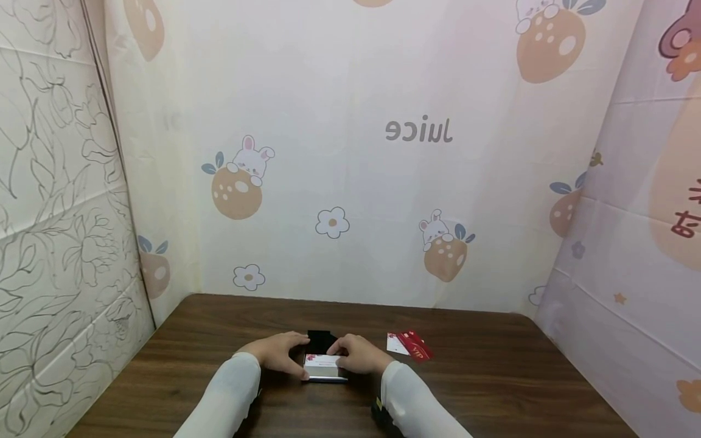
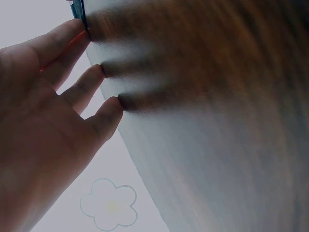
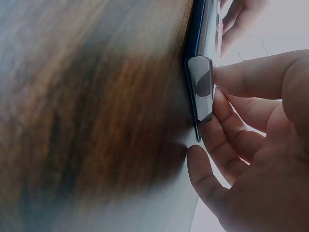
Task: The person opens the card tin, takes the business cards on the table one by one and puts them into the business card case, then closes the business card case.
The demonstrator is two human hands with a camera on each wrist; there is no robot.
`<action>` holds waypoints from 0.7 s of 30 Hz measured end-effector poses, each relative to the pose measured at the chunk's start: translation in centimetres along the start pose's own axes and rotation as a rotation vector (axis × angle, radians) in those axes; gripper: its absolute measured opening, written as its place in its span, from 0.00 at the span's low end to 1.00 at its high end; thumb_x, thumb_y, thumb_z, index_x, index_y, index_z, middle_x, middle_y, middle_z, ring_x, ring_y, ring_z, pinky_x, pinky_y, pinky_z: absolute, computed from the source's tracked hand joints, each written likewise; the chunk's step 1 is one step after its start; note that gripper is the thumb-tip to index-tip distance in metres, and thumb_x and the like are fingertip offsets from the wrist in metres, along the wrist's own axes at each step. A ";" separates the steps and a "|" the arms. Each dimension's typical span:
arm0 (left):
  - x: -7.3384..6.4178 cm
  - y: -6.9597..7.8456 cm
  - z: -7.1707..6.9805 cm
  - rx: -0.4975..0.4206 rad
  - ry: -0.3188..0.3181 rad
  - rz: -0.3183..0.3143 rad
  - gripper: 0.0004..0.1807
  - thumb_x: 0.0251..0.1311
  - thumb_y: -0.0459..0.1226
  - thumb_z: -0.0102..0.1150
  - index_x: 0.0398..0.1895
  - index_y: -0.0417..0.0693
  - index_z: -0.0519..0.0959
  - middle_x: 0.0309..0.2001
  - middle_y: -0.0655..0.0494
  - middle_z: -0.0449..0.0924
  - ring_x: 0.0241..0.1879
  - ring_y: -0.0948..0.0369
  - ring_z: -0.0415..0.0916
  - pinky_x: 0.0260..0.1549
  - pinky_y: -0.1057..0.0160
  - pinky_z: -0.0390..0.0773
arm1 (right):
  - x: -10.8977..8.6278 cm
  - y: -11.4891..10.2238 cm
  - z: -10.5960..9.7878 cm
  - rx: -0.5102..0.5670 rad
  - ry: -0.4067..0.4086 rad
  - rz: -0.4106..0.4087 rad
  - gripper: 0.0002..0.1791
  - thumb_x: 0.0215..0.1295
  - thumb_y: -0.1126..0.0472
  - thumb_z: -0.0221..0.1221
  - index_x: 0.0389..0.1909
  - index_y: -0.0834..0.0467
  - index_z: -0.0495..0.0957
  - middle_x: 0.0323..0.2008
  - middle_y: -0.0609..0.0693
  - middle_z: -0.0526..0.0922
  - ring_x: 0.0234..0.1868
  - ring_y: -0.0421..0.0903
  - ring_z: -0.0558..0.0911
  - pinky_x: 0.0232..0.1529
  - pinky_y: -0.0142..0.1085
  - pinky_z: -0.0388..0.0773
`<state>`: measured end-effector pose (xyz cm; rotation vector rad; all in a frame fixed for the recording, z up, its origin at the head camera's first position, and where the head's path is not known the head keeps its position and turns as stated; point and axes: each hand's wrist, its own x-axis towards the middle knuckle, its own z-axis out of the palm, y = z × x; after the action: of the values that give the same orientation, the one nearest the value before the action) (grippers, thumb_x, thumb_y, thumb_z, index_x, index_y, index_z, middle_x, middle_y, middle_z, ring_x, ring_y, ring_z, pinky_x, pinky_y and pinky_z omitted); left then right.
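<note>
A black business card case (image 1: 319, 334) lies on the table with its lid laid back on the far side. White business cards (image 1: 322, 362) with red flowers sit stacked in it. My left hand (image 1: 282, 354) spans the left side of the case, thumb at the near corner, a finger by the lid. In the left wrist view, spread fingertips (image 2: 113, 104) rest on the table and the topmost ones touch the case (image 2: 78, 13). My right hand (image 1: 358, 354) bends its fingers at the right end of the cards. The right wrist view shows its thumb against the silver-ended case (image 3: 200, 89).
Right of the hands, a red VIP card (image 1: 416, 347) overlaps a white card (image 1: 397, 344) on the brown wooden table (image 1: 493, 371). Behind stands a fabric wall (image 1: 350, 176) printed with bunnies and fruit, and more printed fabric hangs at both sides.
</note>
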<state>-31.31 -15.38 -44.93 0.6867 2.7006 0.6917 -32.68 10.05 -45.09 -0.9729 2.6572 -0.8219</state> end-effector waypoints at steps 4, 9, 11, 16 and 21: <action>0.0 0.0 0.0 0.001 0.001 0.002 0.47 0.48 0.57 0.72 0.71 0.47 0.69 0.71 0.48 0.64 0.70 0.47 0.61 0.63 0.40 0.64 | -0.1 -0.2 -0.1 -0.012 -0.003 -0.007 0.09 0.65 0.68 0.61 0.43 0.57 0.86 0.40 0.44 0.85 0.38 0.37 0.77 0.49 0.41 0.77; 0.0 0.0 0.0 -0.003 0.000 0.005 0.47 0.49 0.56 0.73 0.71 0.46 0.69 0.71 0.47 0.64 0.70 0.47 0.60 0.64 0.40 0.63 | -0.3 -0.3 -0.1 -0.038 -0.007 -0.027 0.10 0.65 0.68 0.61 0.44 0.57 0.86 0.42 0.45 0.85 0.40 0.37 0.77 0.49 0.40 0.77; 0.0 0.0 0.0 -0.004 0.000 0.004 0.47 0.49 0.56 0.73 0.71 0.46 0.69 0.71 0.47 0.64 0.70 0.47 0.60 0.64 0.40 0.63 | -0.3 -0.3 -0.1 -0.039 -0.007 -0.037 0.10 0.66 0.68 0.61 0.44 0.58 0.87 0.43 0.46 0.86 0.40 0.37 0.77 0.49 0.39 0.77; -0.1 0.1 0.0 0.006 0.005 -0.003 0.47 0.48 0.56 0.73 0.71 0.47 0.69 0.71 0.48 0.65 0.70 0.47 0.61 0.63 0.40 0.64 | -0.4 -0.1 -0.1 -0.058 -0.001 -0.043 0.11 0.67 0.67 0.61 0.46 0.56 0.86 0.44 0.46 0.83 0.40 0.37 0.75 0.48 0.39 0.76; 0.0 0.1 0.0 0.004 0.003 -0.010 0.48 0.48 0.57 0.72 0.72 0.47 0.69 0.71 0.48 0.64 0.70 0.47 0.61 0.63 0.39 0.64 | -0.4 -0.1 -0.1 -0.041 -0.002 -0.059 0.12 0.67 0.68 0.61 0.47 0.57 0.87 0.46 0.46 0.85 0.41 0.37 0.77 0.49 0.39 0.77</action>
<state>-31.23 -15.34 -44.93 0.6727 2.7072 0.6854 -32.34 10.29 -44.98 -1.0669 2.6653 -0.7801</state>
